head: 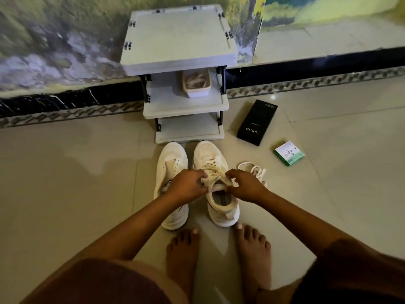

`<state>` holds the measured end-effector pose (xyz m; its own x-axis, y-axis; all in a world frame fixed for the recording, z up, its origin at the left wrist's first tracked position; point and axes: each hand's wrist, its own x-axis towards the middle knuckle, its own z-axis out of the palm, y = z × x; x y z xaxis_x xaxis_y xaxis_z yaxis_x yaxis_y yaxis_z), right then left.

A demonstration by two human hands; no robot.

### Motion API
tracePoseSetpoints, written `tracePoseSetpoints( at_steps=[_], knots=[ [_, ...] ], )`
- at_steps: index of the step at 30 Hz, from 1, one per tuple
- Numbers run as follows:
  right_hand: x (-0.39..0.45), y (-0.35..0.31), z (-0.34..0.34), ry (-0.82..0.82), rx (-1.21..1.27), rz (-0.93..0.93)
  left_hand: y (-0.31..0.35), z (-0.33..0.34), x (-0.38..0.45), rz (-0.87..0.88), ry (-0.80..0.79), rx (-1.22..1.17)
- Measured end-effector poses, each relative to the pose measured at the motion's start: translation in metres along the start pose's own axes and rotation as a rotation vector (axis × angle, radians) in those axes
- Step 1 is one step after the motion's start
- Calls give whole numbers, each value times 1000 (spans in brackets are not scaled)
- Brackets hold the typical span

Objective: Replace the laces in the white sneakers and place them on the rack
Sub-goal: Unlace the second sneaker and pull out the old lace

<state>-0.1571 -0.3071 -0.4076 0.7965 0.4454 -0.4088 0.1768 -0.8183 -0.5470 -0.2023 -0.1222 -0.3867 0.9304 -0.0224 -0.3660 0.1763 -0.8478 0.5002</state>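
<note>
white sneakers point(215, 185) side by side before rack point(182, 102)

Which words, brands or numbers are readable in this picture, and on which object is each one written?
"vivo": white letters on the black box lying on the floor beside the rack.
Other small print on the black box, near its far end and its middle: too small to read.
Print on the small green and white box: blurred, not readable.
Label on the insole of the right sneaker: dark print, not readable.
</note>
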Motion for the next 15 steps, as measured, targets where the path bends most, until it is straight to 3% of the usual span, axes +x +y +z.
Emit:
tracePoseSetpoints(
  at_steps=[4,10,13,15],
  knots=[
    [20,5,7,68,-149,-75,-4,17,17,38,4,-20],
    [31,20,14,165,-20,-218,-4,24,32,72,101,9],
    [28,23,13,163,98,-223,-15,20,30,104,65,-181],
    [24,31,10,199,212,-191,-31,14,28,20,122,-337]
  ],
)
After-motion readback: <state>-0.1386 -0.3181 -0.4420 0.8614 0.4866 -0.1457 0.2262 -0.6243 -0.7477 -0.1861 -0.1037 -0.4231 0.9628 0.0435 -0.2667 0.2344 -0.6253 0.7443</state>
